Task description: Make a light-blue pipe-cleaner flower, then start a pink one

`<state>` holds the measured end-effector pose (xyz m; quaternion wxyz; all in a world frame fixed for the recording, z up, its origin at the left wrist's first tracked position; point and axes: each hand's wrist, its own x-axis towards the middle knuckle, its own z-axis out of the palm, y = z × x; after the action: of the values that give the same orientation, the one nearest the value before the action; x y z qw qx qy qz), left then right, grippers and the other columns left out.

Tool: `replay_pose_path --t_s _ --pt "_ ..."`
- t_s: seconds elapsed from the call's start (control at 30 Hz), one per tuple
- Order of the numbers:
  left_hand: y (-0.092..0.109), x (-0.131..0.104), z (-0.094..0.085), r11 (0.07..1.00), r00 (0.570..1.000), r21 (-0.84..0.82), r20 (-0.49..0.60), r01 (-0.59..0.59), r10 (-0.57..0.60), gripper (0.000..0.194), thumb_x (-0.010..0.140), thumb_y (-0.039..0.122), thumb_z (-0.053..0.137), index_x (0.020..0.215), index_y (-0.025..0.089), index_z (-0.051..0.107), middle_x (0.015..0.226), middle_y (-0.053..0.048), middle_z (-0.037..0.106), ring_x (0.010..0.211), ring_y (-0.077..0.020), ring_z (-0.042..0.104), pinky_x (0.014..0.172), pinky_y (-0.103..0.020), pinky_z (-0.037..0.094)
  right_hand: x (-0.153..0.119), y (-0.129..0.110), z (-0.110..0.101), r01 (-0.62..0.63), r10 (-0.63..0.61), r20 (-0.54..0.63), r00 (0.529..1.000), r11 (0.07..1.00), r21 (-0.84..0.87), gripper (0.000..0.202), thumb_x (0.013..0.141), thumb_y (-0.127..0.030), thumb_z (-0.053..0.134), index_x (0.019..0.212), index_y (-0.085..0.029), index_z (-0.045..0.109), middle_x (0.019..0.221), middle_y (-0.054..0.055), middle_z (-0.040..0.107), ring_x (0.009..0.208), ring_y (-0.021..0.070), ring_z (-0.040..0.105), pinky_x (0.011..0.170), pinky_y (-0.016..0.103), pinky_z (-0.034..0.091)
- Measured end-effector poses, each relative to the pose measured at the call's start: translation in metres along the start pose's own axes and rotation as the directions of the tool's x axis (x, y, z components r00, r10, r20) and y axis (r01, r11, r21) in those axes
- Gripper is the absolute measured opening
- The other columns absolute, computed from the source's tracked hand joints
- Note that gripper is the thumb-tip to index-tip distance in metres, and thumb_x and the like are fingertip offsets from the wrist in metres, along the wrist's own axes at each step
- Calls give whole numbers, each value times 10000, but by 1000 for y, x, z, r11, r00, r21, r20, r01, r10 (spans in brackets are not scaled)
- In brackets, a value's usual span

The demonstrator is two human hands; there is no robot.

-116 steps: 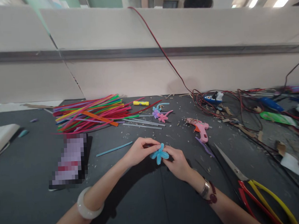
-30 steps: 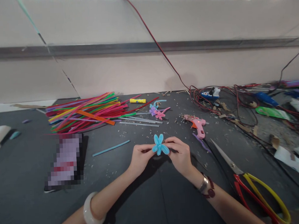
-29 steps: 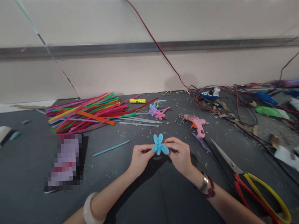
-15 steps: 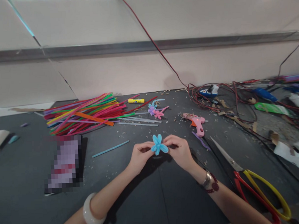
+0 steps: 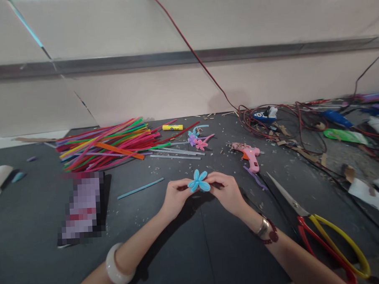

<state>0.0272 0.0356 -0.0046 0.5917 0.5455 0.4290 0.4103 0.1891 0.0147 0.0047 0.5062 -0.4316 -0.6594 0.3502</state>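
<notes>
A light blue pipe-cleaner flower (image 5: 198, 181) with several looped petals is held up between my two hands, above the dark table. My left hand (image 5: 177, 197) pinches it from the left side. From the right, my right hand (image 5: 225, 190) grips it with thumb and fingers. The fingertips behind the petals are partly hidden. A loose blue pipe cleaner (image 5: 140, 188) lies left of my left hand. Beyond the hands rest a small pink pipe-cleaner flower (image 5: 201, 144) and a purple one (image 5: 192, 139), close together.
A heap of coloured pipe cleaners (image 5: 114, 143) and a yellow glue stick (image 5: 172, 127) lie at the back. Right of my hands are a pink glue gun (image 5: 252, 156), large scissors (image 5: 301, 210) and tangled red cables (image 5: 248, 122). A pixelated object (image 5: 84, 205) sits at the left.
The blue flower has turned slightly between my fingers, so its petals point differently. Both hands keep their grip in nearly the same place.
</notes>
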Motion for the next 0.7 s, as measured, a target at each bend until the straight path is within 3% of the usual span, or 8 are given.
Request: replay_pose_path --t_s 0.2,0.43,0.7 --pt "3 -1 0 999 996 -7 65 -52 53 80 646 243 663 627 170 688 601 2 568 609 -121 483 607 -233 386 -1 4 1 -51 52 -7 999 995 90 48 700 -194 627 727 -212 662 762 26 624 695 140 583 624 245 469" --pt "2 -1 0 990 989 -142 144 0 21 63 648 208 666 629 152 687 652 -19 583 646 -126 514 668 -256 408 0 4 -1 -83 80 28 996 983 167 40 677 -181 644 713 -198 644 728 14 601 666 126 565 615 235 464" --pt "-2 2 0 982 991 -181 109 -62 83 78 569 194 716 580 138 662 748 -55 642 697 -158 568 657 -272 439 0 4 1 -79 77 25 997 993 89 68 669 -111 616 648 -173 600 716 20 590 684 135 558 625 240 441"
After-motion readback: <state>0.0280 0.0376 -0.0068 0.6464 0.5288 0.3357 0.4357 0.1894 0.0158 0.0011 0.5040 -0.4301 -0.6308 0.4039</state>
